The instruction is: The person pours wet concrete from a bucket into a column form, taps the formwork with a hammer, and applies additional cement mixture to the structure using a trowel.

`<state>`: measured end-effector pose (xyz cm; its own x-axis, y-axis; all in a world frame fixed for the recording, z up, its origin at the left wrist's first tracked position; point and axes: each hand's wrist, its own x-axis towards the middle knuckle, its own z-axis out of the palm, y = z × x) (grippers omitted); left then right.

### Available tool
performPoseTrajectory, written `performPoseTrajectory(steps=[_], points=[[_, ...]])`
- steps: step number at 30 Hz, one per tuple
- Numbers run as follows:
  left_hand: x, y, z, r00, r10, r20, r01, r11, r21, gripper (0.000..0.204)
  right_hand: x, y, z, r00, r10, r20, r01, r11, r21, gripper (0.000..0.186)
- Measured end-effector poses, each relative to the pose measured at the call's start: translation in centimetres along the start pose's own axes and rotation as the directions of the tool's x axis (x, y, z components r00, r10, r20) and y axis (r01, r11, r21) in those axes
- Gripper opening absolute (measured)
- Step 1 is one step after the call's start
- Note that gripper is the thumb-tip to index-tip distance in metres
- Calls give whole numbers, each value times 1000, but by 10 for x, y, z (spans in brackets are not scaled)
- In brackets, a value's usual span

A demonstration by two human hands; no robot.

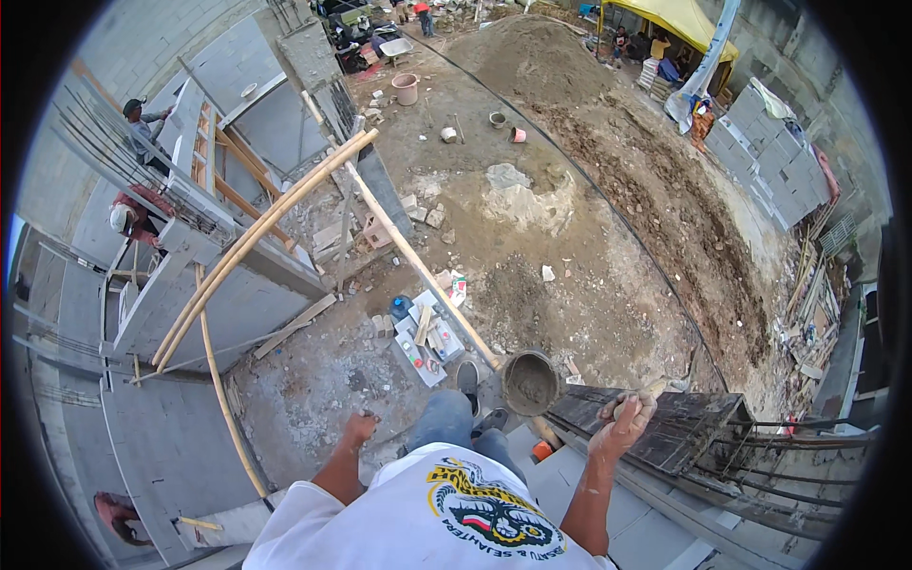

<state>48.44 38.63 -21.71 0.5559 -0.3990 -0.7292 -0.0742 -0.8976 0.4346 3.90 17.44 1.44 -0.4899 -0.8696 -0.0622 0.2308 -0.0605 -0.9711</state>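
Above the dark plank (665, 427), right hand (622, 423) clamps a trowel handle (646, 392) angled up-right; left hand (359, 427) fisted.

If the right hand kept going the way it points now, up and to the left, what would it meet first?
Probably the bucket of grey mortar, which sits just up-left of the right hand gripping a wooden handle. Depth is unclear, so the hand may pass above its rim.
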Motion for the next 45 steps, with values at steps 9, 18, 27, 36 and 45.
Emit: performPoseTrajectory(steps=[9, 18, 27, 36, 45], points=[[-38, -76, -17, 965, 28, -261, -133, 909, -394, 27, -18, -24, 36, 961, -51, 272, 53, 999, -3, 70], [-74, -198, -29, 955, -292, -59, 216, 814, -539, 14, -60, -31, 91, 610, 115, 784, -722, 489, 490, 66], [-37, -304, -102, 944, -321, -78, 245, 838, -487, 28, -110, 95, 149, 404, 825, 395, -912, 398, 101, 13], [-61, -260, -183, 922, -387, 6, 324, 764, -558, 32, -129, 140, 70, 784, 620, -6, -559, 703, -438, 20], [-72, -279, -167, 724, -645, 245, 690, 666, -285, 33, -123, 137, -37, 707, 683, -184, -620, 474, -624, 24]])
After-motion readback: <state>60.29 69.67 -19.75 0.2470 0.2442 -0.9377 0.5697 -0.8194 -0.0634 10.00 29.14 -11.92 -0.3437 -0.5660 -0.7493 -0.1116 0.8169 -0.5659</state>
